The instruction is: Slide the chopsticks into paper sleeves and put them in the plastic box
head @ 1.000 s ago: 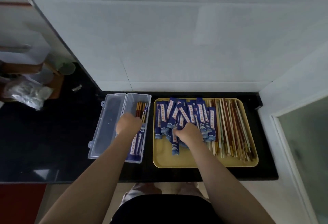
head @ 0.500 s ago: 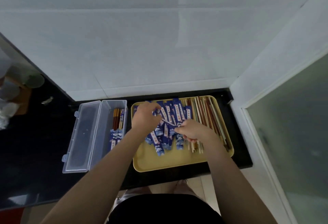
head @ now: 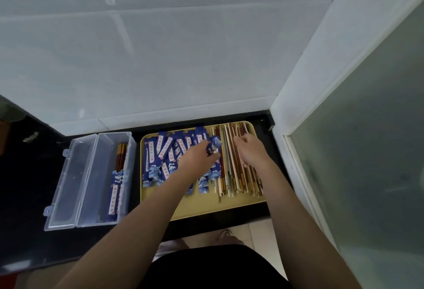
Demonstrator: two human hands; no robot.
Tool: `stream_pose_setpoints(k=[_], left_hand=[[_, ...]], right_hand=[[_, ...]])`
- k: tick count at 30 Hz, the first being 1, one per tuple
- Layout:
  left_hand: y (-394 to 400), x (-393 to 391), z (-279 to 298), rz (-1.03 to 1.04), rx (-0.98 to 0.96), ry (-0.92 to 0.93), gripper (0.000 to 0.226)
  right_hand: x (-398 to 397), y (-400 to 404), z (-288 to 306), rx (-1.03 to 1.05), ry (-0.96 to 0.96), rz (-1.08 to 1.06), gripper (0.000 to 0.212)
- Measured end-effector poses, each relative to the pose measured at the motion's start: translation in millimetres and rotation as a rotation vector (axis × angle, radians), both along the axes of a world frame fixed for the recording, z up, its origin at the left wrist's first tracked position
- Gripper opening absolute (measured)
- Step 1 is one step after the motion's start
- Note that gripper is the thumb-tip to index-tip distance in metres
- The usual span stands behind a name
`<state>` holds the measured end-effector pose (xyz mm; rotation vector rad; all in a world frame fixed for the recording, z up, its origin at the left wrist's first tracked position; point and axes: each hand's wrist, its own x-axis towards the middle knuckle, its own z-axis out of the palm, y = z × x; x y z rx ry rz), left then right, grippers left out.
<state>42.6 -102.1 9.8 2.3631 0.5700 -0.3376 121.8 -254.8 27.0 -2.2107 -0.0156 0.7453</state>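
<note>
Yellow plastic makes up the tray (head: 202, 206) sitting on the black counter (head: 27, 197), pushed up against the white tiled wall (head: 160, 59). A person stands over it, both bare arms reaching down. Their left hand (head: 197, 157) is over the middle of the tray, fingers curled round one blue paper sleeve (head: 213, 146), pinching it so its crumpled end sticks up past the fingertips. Under and to the left of that hand lies a jumbled heap of more blue sleeves (head: 165, 153), overlapping each other at loose angles.

The right hand (head: 251, 151) is over the bare chopsticks (head: 231, 174), which lie in a rough bundle along the right side of the tray, brown, pale and greenish ones mixed, all pointing away from the person. Its fingers are bent down onto the sticks, but I cannot tell whether they actually grip one or only touch.

Just left of the tray stands the clear plastic box (head: 91, 185), its lid (head: 68, 183) folded open flat on the counter on the far side. Inside, against the wall nearest the tray, lie sleeved chopsticks (head: 118, 174), brown ends poking out of blue paper. A frosted glass panel (head: 367, 151) rises at the right.
</note>
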Motion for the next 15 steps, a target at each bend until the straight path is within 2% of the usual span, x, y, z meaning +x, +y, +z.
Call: stream_pose_setpoints(k=[4, 7, 10, 13, 15], left_hand=[[-2, -1, -11, 0.187, -0.086, 0.061, 0.018], [-6, -2, -18, 0.284, -0.185, 0.088, 0.021], [-11, -2, -20, 0.366, -0.29, 0.146, 0.02], [-15, -3, -21, 0.428, -0.357, 0.224, 0.06], [-17, -4, -25, 0.439, -0.372, 0.244, 0.067]], right_hand=[[3, -8, -37, -0.263, 0.002, 0.128, 0.018], [-10, 1, -56, -0.368, 0.069, 0.244, 0.016], [-24, 8, -67, -0.442, 0.015, 0.28, 0.019], [-30, 10, -70, -0.443, -0.04, 0.257, 0.014], [-31, 11, -69, -0.441, -0.058, 0.264, 0.014]])
